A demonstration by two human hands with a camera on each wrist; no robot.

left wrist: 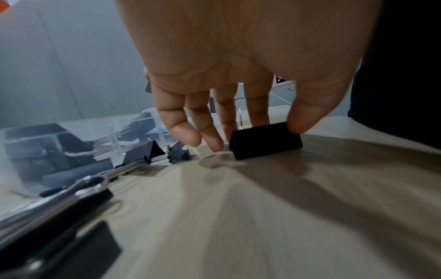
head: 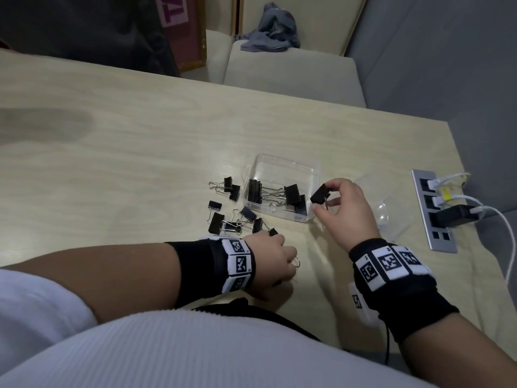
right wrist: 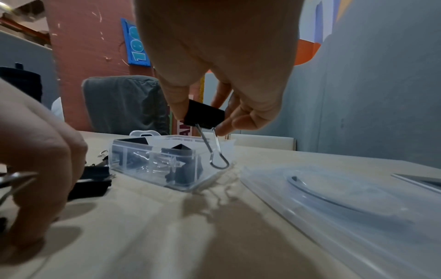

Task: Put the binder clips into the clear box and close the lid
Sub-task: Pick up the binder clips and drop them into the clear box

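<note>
The clear box (head: 288, 160) stands open on the wooden table (head: 126, 163) with several black binder clips (head: 292, 194) inside. My right hand (head: 321, 199) pinches a black binder clip (head: 319, 193) just right of the box; in the right wrist view this held clip (right wrist: 206, 115) hangs above the box (right wrist: 190, 181) at its near corner, wire handle down. My left hand (head: 282, 264) is low near the table's front edge, thumb and fingers gripping another black clip (left wrist: 264, 141) that touches the table. Several loose clips (head: 216, 221) lie left of the box.
The clear lid (head: 387, 210) lies flat to the right of my right hand, also seen as the lid (right wrist: 334, 203) up close. A metal power strip (head: 432, 219) with plugs and white cables sits at the table's right edge. A grey seat stands beyond the far edge.
</note>
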